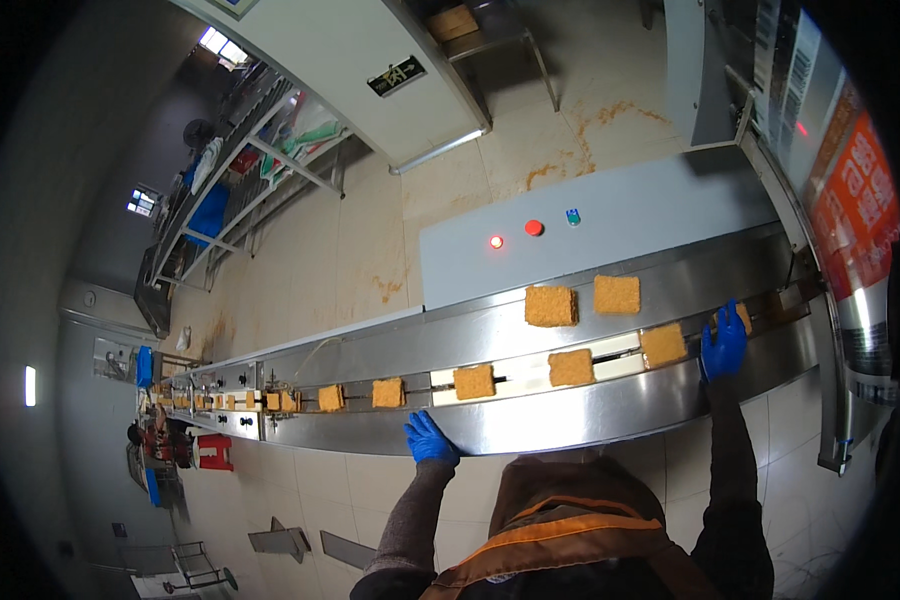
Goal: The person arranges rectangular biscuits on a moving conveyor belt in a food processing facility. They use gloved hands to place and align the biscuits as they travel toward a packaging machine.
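Note:
My left hand (pixel 429 439), in a blue glove, rests on the near steel edge of a conveyor (pixel 529 424), fingers slightly apart and holding nothing. At the right, my blue-gloved right hand (pixel 724 346) lies over the conveyor's middle channel, touching or just beside a square golden-brown food piece (pixel 742 318) that it partly covers; whether it grips the piece is unclear. More such pieces lie spaced along the channel, among them one (pixel 663 346) left of my right hand and one (pixel 474 382) beyond my left hand. A piece (pixel 616 295) and a thicker piece or stack (pixel 550 306) sit on the far steel ledge.
Behind the conveyor a grey panel (pixel 457 262) carries a red button (pixel 533 228), a lit red lamp (pixel 496 242) and a green switch (pixel 573 217). Printed film (pixel 855 180) hangs on a machine at the right. Far left, a person (pixel 166 442) is beside the line near a red stool (pixel 214 452).

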Tool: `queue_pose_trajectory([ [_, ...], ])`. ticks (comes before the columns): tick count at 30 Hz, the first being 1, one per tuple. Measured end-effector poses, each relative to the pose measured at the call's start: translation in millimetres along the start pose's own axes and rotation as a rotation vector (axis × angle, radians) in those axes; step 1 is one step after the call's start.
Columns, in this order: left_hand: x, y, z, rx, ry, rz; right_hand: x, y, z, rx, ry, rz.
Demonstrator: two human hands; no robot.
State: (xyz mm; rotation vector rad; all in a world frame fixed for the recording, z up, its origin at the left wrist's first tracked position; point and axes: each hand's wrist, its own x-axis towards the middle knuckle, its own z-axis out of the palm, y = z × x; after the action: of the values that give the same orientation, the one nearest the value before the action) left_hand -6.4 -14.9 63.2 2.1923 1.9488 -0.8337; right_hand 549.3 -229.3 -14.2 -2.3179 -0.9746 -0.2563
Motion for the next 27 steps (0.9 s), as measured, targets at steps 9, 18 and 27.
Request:
queue_pose_trajectory([
  [9,13.5,-15.8,-14.4,-0.161,0.002,-0.173,-14.4,-14.0,0.0,-0.147,-0.059,0.023],
  [18,31.4,-74.3,10.3,-0.098,-0.050,-0.202,2.9,-37.9,-10.1,-0.228,0.016,0.013],
  [27,43.2,-99.6,10.1,0.057,-0.002,-0.057,-17.4,-44.4,-0.2,-0.135,-0.124,-0.050],
])
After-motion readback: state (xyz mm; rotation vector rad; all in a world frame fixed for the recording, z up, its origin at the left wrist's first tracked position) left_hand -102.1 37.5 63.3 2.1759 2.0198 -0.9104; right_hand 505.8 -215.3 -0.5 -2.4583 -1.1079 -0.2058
